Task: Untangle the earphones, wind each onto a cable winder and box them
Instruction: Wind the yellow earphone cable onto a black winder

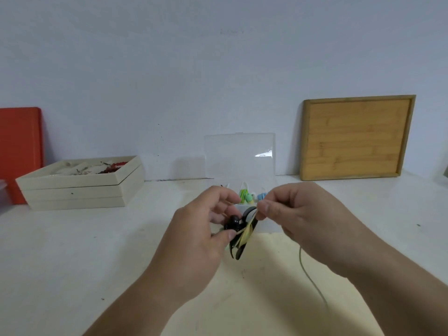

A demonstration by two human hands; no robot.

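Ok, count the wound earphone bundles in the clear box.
2 show: a green bundle and, right of it, a blue bundle, both in the clear box. The left hand and right hand hide part of it, so more may lie there.

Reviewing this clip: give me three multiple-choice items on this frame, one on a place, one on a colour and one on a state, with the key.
1. Where is the wooden tray?
A) flat on the table
B) leaning on the wall at the right
C) on top of the cream trays

2. What colour is the cable that the right hand pinches?
A) red
B) pale yellow
C) purple

3. How is the clear box lid?
A) open, standing up
B) shut
C) taken off and lying flat

Key:
1 B: the tray stands tilted against the wall at the right.
2 B: the strand running from the right hand to the black winder, which the left hand holds, is pale yellow.
3 A: the lid rises upright behind the hands.
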